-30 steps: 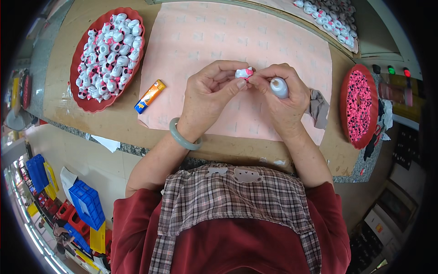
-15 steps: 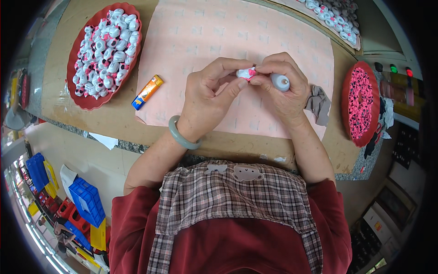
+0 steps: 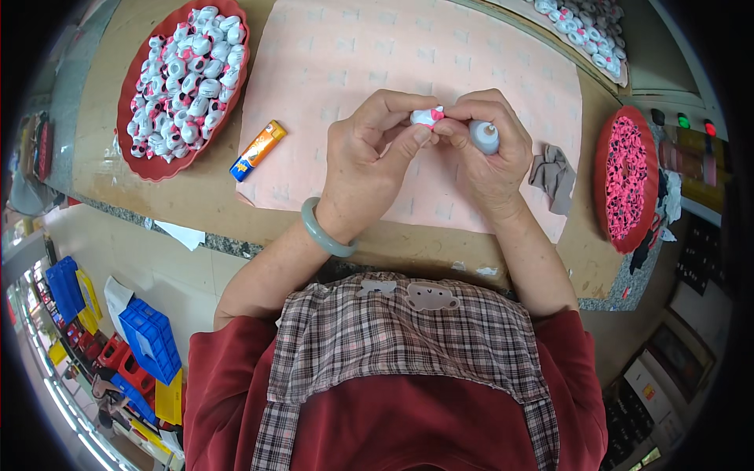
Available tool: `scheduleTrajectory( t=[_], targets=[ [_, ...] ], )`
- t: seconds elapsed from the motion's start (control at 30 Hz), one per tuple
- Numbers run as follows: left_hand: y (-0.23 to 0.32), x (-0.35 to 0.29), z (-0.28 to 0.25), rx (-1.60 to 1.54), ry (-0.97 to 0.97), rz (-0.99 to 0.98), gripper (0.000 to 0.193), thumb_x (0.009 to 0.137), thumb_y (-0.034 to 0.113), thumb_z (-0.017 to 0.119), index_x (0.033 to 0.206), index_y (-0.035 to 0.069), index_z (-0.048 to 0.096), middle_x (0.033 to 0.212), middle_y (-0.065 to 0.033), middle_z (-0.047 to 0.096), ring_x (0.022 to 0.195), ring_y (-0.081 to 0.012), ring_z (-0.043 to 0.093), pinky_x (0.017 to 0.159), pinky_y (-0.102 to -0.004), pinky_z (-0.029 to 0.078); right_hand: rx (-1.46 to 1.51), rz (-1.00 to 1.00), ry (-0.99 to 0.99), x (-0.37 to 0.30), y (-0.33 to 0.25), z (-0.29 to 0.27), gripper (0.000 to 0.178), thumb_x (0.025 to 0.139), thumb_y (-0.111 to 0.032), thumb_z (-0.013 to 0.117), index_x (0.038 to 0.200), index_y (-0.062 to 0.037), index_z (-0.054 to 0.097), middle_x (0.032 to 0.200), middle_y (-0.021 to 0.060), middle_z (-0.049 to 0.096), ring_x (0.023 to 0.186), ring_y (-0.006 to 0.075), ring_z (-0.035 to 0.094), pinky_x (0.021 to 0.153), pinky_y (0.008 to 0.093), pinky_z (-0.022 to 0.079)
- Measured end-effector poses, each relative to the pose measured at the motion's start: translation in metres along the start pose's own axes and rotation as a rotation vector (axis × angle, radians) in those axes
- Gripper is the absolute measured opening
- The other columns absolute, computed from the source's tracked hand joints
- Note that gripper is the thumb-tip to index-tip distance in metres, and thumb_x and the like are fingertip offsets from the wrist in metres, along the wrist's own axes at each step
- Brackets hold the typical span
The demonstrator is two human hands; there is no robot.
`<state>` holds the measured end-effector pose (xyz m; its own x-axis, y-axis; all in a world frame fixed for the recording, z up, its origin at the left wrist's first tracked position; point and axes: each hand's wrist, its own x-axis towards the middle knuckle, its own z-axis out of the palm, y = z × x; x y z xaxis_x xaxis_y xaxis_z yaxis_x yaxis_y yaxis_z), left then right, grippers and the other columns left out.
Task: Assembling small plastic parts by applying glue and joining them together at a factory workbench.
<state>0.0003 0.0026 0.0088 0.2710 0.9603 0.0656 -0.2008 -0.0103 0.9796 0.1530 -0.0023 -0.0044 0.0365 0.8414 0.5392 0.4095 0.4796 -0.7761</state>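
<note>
Over the pink sheet [image 3: 330, 71], my left hand [image 3: 369, 157] pinches a small white figurine piece [image 3: 422, 117] with pink parts on it. Thumb and forefinger of my right hand [image 3: 499, 149] press against the pink side of that piece. Tucked in the curled fingers of the same hand is a pale squeeze bottle [image 3: 485, 138], its small tip pointing up. A green-grey bangle [image 3: 325, 231] circles my left wrist. To the left lies an orange and blue tube or stick [image 3: 258, 151].
A red scalloped tray [image 3: 239, 86] at the left holds many similar white pieces. Another red tray [image 3: 607, 188] at the right holds small pink and black parts. A crumpled grey cloth [image 3: 554, 177] lies by my right hand. More white pieces [image 3: 585, 35] sit at the far right.
The whole view has shifted slightly. Both hands keep hold of the white piece, which has turned a little, and the squeeze bottle stays in my right hand.
</note>
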Motion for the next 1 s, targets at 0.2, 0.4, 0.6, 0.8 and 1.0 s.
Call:
scheduleTrajectory(
  t=[0.2, 0.4, 0.6, 0.8, 1.0],
  targets=[
    [0.000, 0.002, -0.001, -0.090, 0.016, -0.050, 0.019, 0.085, -0.007, 0.055, 0.103, -0.006, 0.055, 0.091, -0.0101, 0.064, 0.081, -0.0119, 0.061, 0.074, -0.0229, 0.051, -0.005, 0.096, 0.011, 0.000, -0.002, 0.004, 0.016, 0.071, -0.002, 0.073, 0.080, -0.0029, 0.060, 0.077, 0.0054, 0.059, 0.068, 0.0134, 0.058, 0.059, 0.0246, 0.047],
    [-0.001, 0.002, -0.004, -0.131, 0.016, -0.081, 0.018, 0.085, -0.006, 0.054, 0.103, -0.005, 0.055, 0.090, -0.0104, 0.064, 0.080, -0.0112, 0.060, 0.072, -0.0226, 0.051, 0.069, 0.214, 0.005, -0.003, 0.001, 0.005, 0.015, 0.073, -0.002, 0.072, 0.081, -0.0027, 0.059, 0.077, 0.0044, 0.059, 0.066, 0.0115, 0.057, 0.059, 0.0240, 0.047],
    [-0.010, 0.008, -0.013, -0.377, -0.058, -0.195, 0.021, 0.086, -0.003, 0.054, 0.107, -0.005, 0.056, 0.092, -0.0116, 0.063, 0.079, -0.0136, 0.059, 0.075, -0.0239, 0.049, 0.146, 0.270, 0.006, -0.001, 0.000, 0.006, 0.014, 0.076, -0.003, 0.071, 0.082, -0.0023, 0.058, 0.076, 0.0026, 0.060, 0.065, 0.0095, 0.057, 0.059, 0.0231, 0.047],
    [-0.009, 0.010, -0.015, -0.640, -0.100, -0.311, 0.024, 0.086, -0.001, 0.054, 0.109, -0.005, 0.055, 0.094, -0.0128, 0.063, 0.081, -0.0152, 0.059, 0.078, -0.0243, 0.047, 0.396, 0.483, -0.019, 0.001, -0.009, 0.004, 0.014, 0.078, -0.004, 0.069, 0.084, -0.0026, 0.056, 0.077, 0.0010, 0.060, 0.069, 0.0066, 0.056, 0.061, 0.0214, 0.048],
    [-0.005, 0.007, -0.009, -0.396, -0.066, -0.207, 0.026, 0.086, -0.001, 0.056, 0.111, -0.006, 0.054, 0.096, -0.0144, 0.063, 0.082, -0.0157, 0.060, 0.077, -0.0253, 0.048, 0.379, 0.519, -0.019, 0.000, -0.009, 0.007, 0.017, 0.079, -0.003, 0.068, 0.090, -0.0021, 0.055, 0.078, 0.0015, 0.059, 0.071, 0.0062, 0.056, 0.062, 0.0209, 0.050]
  ],
)
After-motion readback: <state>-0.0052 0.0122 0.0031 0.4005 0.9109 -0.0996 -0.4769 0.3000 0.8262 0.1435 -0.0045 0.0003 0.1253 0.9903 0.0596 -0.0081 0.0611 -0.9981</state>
